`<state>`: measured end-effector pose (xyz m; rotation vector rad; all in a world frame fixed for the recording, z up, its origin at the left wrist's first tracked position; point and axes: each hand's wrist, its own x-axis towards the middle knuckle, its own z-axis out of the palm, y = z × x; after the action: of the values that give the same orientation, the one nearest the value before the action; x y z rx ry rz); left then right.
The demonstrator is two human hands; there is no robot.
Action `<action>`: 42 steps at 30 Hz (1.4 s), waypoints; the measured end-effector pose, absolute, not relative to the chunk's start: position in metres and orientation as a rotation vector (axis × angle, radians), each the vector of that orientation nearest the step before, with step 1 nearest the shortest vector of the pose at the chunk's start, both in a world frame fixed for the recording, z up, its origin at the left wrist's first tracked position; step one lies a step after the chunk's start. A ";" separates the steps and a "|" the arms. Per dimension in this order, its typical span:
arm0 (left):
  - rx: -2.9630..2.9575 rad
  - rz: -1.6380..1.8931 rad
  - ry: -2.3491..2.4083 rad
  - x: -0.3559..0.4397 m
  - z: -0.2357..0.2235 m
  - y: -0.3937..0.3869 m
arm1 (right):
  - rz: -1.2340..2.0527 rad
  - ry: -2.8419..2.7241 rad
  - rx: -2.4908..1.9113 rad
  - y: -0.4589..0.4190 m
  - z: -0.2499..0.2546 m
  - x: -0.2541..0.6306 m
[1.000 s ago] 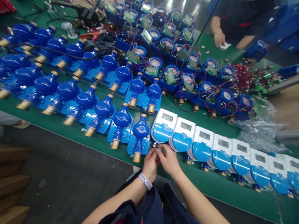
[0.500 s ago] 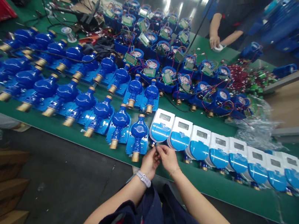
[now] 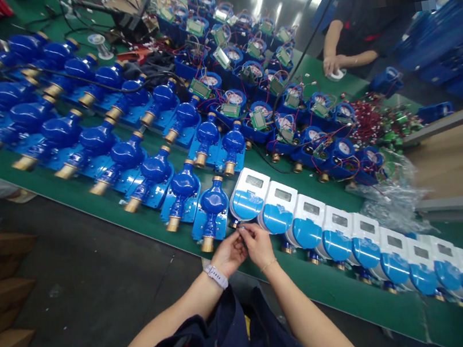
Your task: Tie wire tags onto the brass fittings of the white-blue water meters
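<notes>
My left hand [image 3: 231,253] and my right hand [image 3: 257,245] meet at the fingertips, just below the brass pipe end of the nearest water meter [image 3: 248,194]. That meter has a white top with a small display and a light-blue cover. Both hands are closed in a pinch; whatever lies between the fingers is too small to make out. Left of them, a blue meter body [image 3: 213,200] lies face down with its brass end [image 3: 208,243] toward me. A row of finished-looking white and blue meters [image 3: 278,207] runs off to the right.
Several face-down blue meter bodies [image 3: 96,140] fill the left of the green table [image 3: 408,309]. Behind stand open meters with circuit boards and wires [image 3: 260,118]. Clear plastic film [image 3: 396,201] and red wire bundles [image 3: 367,124] lie at right. Across the table a person's hands [image 3: 334,65] hold a white ring.
The view has shifted slightly, so the meters at left appear further left. My hands stay together at the same meter, with the fingers moving only a little.
</notes>
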<state>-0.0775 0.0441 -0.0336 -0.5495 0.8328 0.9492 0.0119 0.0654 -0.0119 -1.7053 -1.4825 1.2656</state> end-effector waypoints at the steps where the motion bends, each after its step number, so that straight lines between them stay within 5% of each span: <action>1: -0.510 1.042 0.859 -0.073 -0.032 0.044 | 1.259 -1.406 -1.737 0.065 -0.013 0.007; 6: -0.355 1.360 1.071 -0.056 -0.024 0.044 | 1.185 -1.034 -1.847 0.063 -0.021 -0.017; 17: -0.519 0.841 0.743 -0.080 -0.033 0.051 | 1.326 -1.183 -1.783 0.063 -0.021 0.008; 31: -0.520 1.245 0.983 -0.066 -0.024 0.048 | 1.124 -1.026 -1.905 0.058 -0.023 -0.016; 42: -0.188 1.188 1.229 -0.063 -0.037 0.041 | 1.057 -0.761 -1.919 0.059 -0.042 -0.032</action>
<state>-0.0632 0.0413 -0.0368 -0.1881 1.2286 1.1877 -0.0320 0.0588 -0.0419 -1.9191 -0.7605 1.0567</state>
